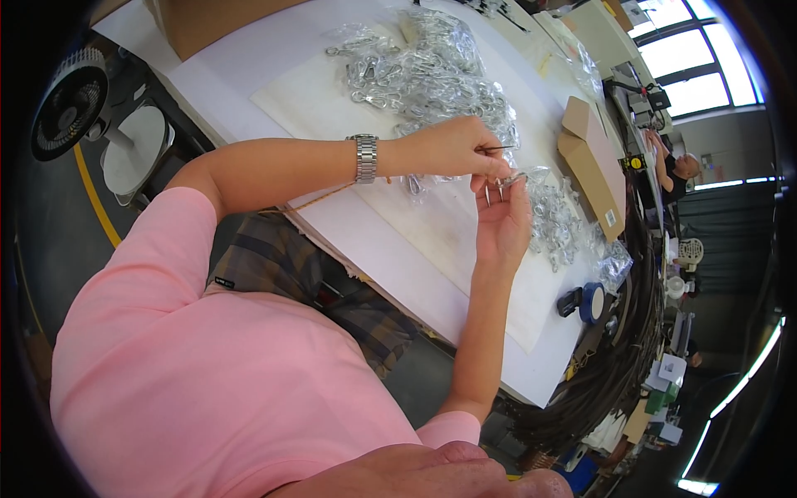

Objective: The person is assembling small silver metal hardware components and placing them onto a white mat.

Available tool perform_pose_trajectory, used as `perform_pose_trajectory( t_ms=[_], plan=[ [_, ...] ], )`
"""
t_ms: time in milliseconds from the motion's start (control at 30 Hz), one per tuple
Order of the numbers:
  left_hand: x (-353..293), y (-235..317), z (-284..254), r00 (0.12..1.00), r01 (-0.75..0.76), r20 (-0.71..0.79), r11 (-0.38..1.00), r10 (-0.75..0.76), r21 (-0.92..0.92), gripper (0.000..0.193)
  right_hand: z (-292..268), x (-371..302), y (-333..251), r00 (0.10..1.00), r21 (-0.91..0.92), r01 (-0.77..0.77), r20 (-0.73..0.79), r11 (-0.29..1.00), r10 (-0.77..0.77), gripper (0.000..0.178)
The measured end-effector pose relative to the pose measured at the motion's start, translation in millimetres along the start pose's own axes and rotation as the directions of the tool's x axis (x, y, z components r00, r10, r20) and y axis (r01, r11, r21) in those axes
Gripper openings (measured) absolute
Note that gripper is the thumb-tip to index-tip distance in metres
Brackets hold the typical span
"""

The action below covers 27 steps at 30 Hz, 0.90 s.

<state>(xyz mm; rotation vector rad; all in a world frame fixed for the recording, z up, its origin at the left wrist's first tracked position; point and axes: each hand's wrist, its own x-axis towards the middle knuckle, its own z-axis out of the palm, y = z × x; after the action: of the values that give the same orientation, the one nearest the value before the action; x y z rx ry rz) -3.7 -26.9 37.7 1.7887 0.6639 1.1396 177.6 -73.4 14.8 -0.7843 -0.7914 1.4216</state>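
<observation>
My left hand (465,148), with a metal-band watch (365,158) on the wrist, is closed in a pinch. A thin dark pointed piece (498,148) sticks out of its fingers; its kind is unclear. Just in front, my right hand (503,222) is turned palm toward me, its fingertips closed on a small shiny metal piece (510,178). The fingertips of both hands meet at that piece, and its details are partly hidden. Beyond my hands lies a large heap of silvery metal clasps (440,79) in clear plastic. More clasps (552,220) lie in a smaller pile beside my right hand.
The white table (398,241) carries an open cardboard box (591,166), a blue-and-white tape roll (592,303) and a small black object (569,302). Another carton (216,25) stands at upper left. A black fan (70,104) is at left. Another person (677,170) sits far right.
</observation>
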Motion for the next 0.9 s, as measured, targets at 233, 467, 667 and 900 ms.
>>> perform_pose_trajectory(
  t_ms=[233, 467, 667, 900],
  plan=[
    [11, -1, -16, 0.926, 0.318, 0.309, 0.889, -0.216, -0.330, 0.023, -15, 4, -11, 0.897, 0.150, -0.303, 0.378, 0.941, 0.228, 0.021],
    [8, -12, -10, 0.985, 0.122, 0.125, 0.992, -0.117, -0.038, 0.015, -6, 2, -17, 0.951, -0.367, -0.182, 0.171, 0.912, 0.259, 0.028],
    [5, -12, 0, 0.999, 0.046, -0.015, 0.999, -0.046, 0.025, 0.009, 18, -10, -17, 0.984, -0.727, 0.101, 0.173, 0.679, 0.039, 0.030],
    [4, -13, 4, 0.995, -0.094, -0.014, 0.957, 0.102, 0.273, 0.012, 23, -19, -10, 0.972, -0.891, 0.232, 0.193, 0.390, -0.138, 0.026]
  ],
)
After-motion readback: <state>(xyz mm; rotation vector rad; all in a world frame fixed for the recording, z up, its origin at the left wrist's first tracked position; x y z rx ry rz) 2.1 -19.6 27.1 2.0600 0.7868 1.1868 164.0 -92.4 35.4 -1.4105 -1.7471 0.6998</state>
